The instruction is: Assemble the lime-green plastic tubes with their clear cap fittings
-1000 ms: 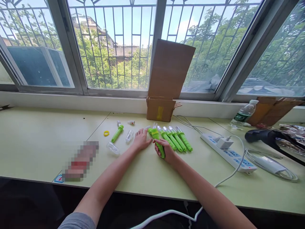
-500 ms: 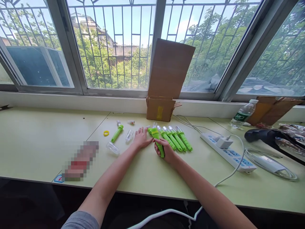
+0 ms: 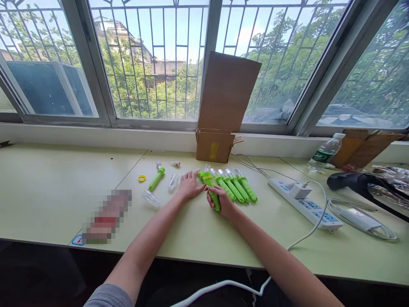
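Observation:
My right hand is wrapped round a green plastic flashlight-shaped handle, its wider ribbed head pointing away from me. To its left, my left hand lies flat on the table with the fingers spread, its thumb close to the handle. Another green piece partly shows behind the head of the held one. Right of my right hand lie several green handles with clear caps, side by side. On the left are a green handle with a white tip, a clear cap and a larger clear cap.
A yellow ring and a small white cylinder lie left of centre. An open cardboard box stands by the window. At right are a power strip with cables, a water bottle and a black curved object.

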{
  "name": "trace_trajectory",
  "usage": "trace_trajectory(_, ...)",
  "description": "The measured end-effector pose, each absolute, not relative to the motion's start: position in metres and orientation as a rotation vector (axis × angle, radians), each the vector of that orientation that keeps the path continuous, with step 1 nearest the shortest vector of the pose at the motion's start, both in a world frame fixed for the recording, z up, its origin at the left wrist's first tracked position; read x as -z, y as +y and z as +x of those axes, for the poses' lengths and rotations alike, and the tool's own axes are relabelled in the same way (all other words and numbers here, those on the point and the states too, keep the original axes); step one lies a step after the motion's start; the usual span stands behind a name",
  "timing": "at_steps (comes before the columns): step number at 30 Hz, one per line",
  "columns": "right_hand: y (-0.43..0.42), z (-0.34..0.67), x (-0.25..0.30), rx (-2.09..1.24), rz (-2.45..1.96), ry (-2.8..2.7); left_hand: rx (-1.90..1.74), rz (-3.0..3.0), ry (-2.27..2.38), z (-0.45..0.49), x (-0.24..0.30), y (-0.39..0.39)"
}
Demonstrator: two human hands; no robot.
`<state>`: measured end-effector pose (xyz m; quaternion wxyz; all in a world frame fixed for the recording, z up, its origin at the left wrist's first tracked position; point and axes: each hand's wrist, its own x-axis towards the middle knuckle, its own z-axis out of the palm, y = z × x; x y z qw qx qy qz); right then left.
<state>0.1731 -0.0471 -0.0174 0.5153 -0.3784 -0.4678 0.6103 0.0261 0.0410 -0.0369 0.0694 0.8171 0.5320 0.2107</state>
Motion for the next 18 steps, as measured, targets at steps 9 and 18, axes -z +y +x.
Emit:
trace_trajectory(9,-0.0483,0.1722,0.0157,-1.466,-0.894,-1.133,-0.626,2.482,1.621,0.0264,0.0359,0.0404)
trace_trajectory(18,-0.0468,0.1733,0.0177,-1.475,-0.9,-1.124,-0.729,2.473,1.677,0.0273,0.0392,0.0412)
